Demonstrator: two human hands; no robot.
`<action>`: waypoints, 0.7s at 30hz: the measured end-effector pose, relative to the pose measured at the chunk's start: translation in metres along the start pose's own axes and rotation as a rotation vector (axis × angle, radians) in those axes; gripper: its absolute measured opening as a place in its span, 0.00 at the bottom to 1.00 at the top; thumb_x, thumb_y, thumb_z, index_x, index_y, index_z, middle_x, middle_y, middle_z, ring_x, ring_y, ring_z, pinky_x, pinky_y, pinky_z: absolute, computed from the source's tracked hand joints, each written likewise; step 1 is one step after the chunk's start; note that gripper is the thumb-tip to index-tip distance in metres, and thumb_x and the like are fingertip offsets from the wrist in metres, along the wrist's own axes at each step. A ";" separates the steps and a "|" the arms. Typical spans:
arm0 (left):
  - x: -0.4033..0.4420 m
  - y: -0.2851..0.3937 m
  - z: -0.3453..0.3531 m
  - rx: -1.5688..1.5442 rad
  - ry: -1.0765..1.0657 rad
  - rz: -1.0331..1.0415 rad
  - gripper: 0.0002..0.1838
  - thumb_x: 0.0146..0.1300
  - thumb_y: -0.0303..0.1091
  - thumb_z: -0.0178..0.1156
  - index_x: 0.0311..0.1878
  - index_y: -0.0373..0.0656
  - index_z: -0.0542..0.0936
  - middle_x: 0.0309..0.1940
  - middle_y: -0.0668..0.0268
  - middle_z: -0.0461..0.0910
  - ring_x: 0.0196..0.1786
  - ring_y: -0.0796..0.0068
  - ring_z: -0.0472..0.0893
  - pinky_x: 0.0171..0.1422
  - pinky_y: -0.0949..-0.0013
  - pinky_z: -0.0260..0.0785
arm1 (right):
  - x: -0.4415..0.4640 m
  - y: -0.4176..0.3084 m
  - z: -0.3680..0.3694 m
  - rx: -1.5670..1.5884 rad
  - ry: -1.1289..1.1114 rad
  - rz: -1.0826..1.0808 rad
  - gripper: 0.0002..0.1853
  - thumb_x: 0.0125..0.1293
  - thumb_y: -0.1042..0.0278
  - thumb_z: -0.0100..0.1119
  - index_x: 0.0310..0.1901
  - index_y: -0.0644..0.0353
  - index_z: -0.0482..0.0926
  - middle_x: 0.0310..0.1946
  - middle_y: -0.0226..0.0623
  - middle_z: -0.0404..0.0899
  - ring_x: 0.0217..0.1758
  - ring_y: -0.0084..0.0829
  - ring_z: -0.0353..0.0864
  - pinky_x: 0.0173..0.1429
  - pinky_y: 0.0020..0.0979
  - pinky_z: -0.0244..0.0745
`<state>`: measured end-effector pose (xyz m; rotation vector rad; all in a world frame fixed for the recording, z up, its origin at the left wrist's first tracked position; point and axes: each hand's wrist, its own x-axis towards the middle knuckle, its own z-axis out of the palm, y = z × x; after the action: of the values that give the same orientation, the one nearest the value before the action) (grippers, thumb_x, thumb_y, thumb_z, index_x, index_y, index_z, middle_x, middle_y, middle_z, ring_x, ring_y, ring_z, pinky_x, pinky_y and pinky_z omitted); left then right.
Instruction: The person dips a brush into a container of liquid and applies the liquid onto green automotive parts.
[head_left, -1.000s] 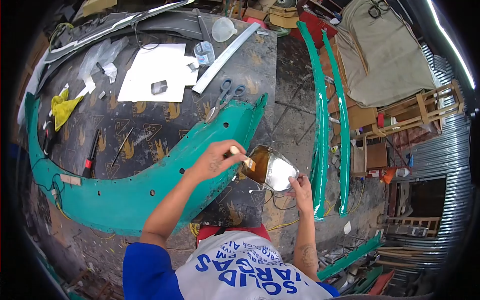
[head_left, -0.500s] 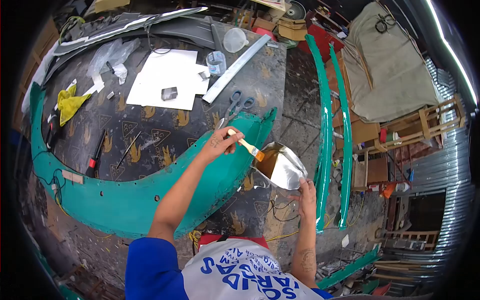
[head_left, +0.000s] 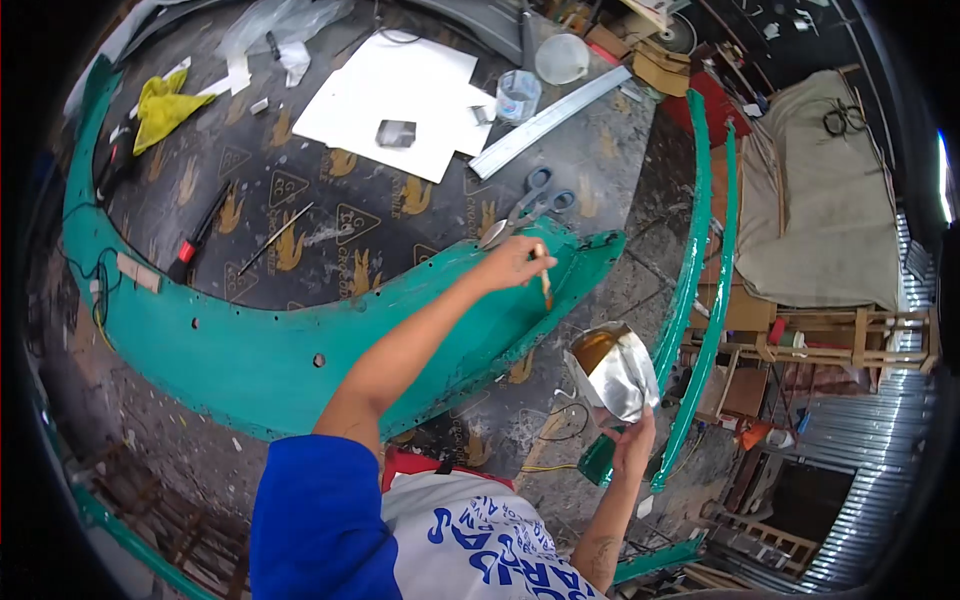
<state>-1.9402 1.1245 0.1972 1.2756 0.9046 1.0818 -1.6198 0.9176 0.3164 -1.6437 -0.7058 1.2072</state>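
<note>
My left hand (head_left: 512, 264) is closed around the wooden handle of a small paintbrush (head_left: 544, 272). The bristles point down at the right end of a large curved green panel (head_left: 265, 345); whether they touch it I cannot tell. My right hand (head_left: 632, 447) grips the lower edge of a crumpled silver foil container (head_left: 624, 378), off the panel's right end. Amber liquid (head_left: 594, 352) shows inside its open mouth. Grey-handled scissors (head_left: 530, 205) lie just beyond the left hand, at the panel's far edge.
White sheets (head_left: 400, 100), a metal bar (head_left: 550, 122), a plastic cup (head_left: 517, 97) and a yellow cloth (head_left: 168, 108) lie on the dark table (head_left: 330, 265). A red-and-black tool (head_left: 185, 252) is inside the curve. Two long green strips (head_left: 690, 270) stand to the right.
My left hand has moved the brush from the container's mouth over to the panel's right end. The container now sits apart from the brush, lower and to the right in view. The camera view has shifted.
</note>
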 end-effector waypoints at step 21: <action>-0.067 -0.019 0.023 -0.280 0.246 -0.119 0.15 0.69 0.40 0.60 0.33 0.37 0.76 0.21 0.63 0.79 0.21 0.77 0.80 0.23 0.73 0.71 | -0.018 -0.023 -0.016 -0.037 -0.021 -0.016 0.25 0.71 0.50 0.52 0.60 0.61 0.68 0.57 0.41 0.76 0.54 0.35 0.81 0.35 0.39 0.88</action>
<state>-1.9346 1.0539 0.1770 0.8613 0.9605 1.2390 -1.6090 0.9058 0.3460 -1.6551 -0.7571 1.2075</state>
